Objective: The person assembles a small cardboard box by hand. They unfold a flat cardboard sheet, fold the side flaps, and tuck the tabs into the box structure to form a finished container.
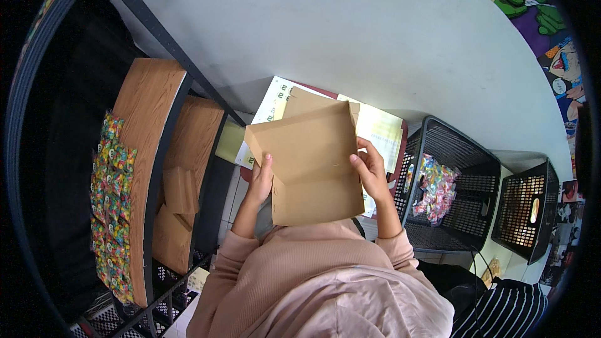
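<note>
An unfilled brown cardboard box (313, 156) is held up in front of my body, its inside facing me. My left hand (261, 178) grips its left wall, the thumb lying on the inner side. On the opposite wall my right hand (370, 168) has closed, thumb in front and fingers behind. The fingertips of my left hand are hidden behind the cardboard. Beneath and beyond the box lie printed white and pale yellow sheets (270, 101) on a dark red surface (400, 144), partly covered by the box.
To the right, a black plastic crate (460, 144) holds small colourful packets (435, 188); a smaller black basket (526, 213) stands beyond it. Wood-topped shelves (150, 94) at left carry strips of colourful packets (113, 213) and folded brown boxes (180, 189). A pale wall (300, 19) rises ahead.
</note>
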Demonstrator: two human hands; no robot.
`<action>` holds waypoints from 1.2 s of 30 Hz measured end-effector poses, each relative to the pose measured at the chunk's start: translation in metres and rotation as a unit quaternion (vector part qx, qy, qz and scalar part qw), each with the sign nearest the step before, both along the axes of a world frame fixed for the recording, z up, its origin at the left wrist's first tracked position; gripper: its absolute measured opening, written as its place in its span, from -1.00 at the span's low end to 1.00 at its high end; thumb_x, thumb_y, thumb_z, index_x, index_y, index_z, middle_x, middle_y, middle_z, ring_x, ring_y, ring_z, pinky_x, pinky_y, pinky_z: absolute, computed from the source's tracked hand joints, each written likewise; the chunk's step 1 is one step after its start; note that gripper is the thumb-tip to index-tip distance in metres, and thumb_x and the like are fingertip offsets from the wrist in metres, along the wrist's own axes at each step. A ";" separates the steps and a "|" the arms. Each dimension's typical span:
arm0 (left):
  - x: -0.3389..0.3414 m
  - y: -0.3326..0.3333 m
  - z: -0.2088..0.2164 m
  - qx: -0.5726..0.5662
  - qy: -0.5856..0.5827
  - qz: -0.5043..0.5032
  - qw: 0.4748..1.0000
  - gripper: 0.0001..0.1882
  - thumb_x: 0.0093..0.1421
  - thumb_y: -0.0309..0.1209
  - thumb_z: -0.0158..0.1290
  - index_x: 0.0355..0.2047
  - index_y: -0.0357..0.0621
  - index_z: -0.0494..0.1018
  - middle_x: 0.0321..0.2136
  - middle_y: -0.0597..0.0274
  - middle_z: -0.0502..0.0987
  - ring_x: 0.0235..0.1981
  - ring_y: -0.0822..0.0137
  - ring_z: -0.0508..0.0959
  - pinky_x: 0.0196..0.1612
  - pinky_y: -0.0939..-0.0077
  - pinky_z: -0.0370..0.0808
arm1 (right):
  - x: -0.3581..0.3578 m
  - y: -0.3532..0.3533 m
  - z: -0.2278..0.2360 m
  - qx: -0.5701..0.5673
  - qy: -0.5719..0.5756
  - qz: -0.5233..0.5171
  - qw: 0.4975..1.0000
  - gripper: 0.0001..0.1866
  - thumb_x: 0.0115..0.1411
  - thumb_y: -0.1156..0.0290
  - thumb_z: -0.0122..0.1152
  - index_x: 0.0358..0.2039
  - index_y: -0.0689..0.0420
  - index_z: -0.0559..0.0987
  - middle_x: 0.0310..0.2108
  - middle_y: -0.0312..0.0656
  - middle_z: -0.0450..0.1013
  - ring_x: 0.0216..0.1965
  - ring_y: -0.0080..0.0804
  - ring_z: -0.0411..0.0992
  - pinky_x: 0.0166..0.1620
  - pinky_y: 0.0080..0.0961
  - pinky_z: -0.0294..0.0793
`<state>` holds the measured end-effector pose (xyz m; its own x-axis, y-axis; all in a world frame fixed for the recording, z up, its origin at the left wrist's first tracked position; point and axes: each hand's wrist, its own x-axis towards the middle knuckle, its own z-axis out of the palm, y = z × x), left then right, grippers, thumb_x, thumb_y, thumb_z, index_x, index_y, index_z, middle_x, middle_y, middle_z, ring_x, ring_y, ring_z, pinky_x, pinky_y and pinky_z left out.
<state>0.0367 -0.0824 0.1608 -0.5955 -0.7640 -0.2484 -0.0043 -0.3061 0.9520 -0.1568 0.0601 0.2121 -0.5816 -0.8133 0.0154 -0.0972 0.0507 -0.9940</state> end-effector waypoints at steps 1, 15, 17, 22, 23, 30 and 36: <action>0.002 0.004 0.004 0.024 -0.003 0.012 1.000 -0.47 0.21 -0.21 -0.25 0.07 -0.34 0.01 0.01 0.07 0.18 0.03 0.29 0.20 0.05 0.46 0.14 | 0.005 -0.005 0.008 -0.020 0.056 0.002 0.998 -0.63 0.01 0.50 0.07 -0.13 0.30 0.34 -0.39 -0.15 0.37 -0.38 -0.45 0.38 -0.33 -0.56 0.35; -0.024 0.031 0.051 -0.246 0.069 -0.062 0.965 -0.48 0.04 -0.49 -0.01 -0.04 -0.27 0.01 -0.12 0.05 0.18 -0.09 0.30 0.25 -0.06 0.40 0.22 | 0.037 -0.002 0.059 0.011 0.377 -0.229 0.897 -0.33 -0.32 0.72 -0.04 -0.05 0.09 0.36 -0.49 -0.11 0.30 -0.55 -0.22 0.33 -0.48 -0.43 0.36; -0.043 0.044 0.074 -0.170 0.180 -0.143 0.958 -0.48 0.03 -0.51 -0.01 -0.02 -0.27 0.03 -0.12 0.08 0.20 -0.08 0.30 0.27 -0.08 0.44 0.27 | 0.045 -0.004 0.062 0.024 0.408 -0.217 0.887 -0.35 -0.34 0.68 0.00 -0.08 0.09 0.38 -0.48 -0.13 0.30 -0.55 -0.23 0.34 -0.49 -0.44 0.36; -0.074 0.055 0.101 -0.069 0.285 -0.102 0.951 -0.45 0.05 -0.51 0.00 0.02 -0.27 0.01 -0.08 0.08 0.19 -0.04 0.31 0.28 -0.02 0.42 0.26 | 0.048 -0.009 0.063 0.000 0.464 -0.245 0.851 -0.39 -0.36 0.60 0.07 -0.13 0.10 0.41 -0.47 -0.16 0.31 -0.55 -0.27 0.36 -0.52 -0.46 0.38; -0.075 0.053 0.102 -0.096 0.293 -0.106 0.945 -0.50 0.09 -0.51 -0.06 0.01 -0.29 0.02 -0.08 0.07 0.21 -0.05 0.34 0.29 0.00 0.44 0.25 | 0.048 -0.008 0.064 0.003 0.463 -0.240 0.853 -0.39 -0.36 0.60 0.07 -0.13 0.10 0.41 -0.46 -0.16 0.31 -0.54 -0.27 0.36 -0.51 -0.46 0.38; -0.073 0.027 0.109 -0.065 0.293 -0.119 0.946 -0.90 0.16 -0.49 -0.15 -0.34 -0.27 0.26 -0.38 0.26 0.39 -0.33 0.56 0.35 -0.18 0.65 0.30 | 0.041 -0.014 0.060 -0.121 0.519 -0.200 0.822 -0.48 -0.31 0.56 0.23 -0.20 0.11 0.44 -0.38 -0.17 0.36 -0.49 -0.33 0.40 -0.51 -0.49 0.39; -0.074 0.006 0.122 -0.060 0.273 -0.181 0.943 -0.85 0.20 -0.39 -0.18 -0.40 -0.23 0.29 -0.41 0.29 0.39 -0.36 0.59 0.34 -0.22 0.65 0.32 | 0.026 -0.028 0.068 -0.192 0.561 -0.198 0.781 -0.63 -0.27 0.56 0.26 -0.33 0.14 0.50 -0.45 -0.23 0.41 -0.49 -0.37 0.42 -0.51 -0.54 0.40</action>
<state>-0.0371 -0.0764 0.2824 -0.8365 -0.4892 0.2468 0.4133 -0.2677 0.8703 -0.1312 0.0323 0.2799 -0.2320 -0.3826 0.8943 -0.9696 0.0169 -0.2443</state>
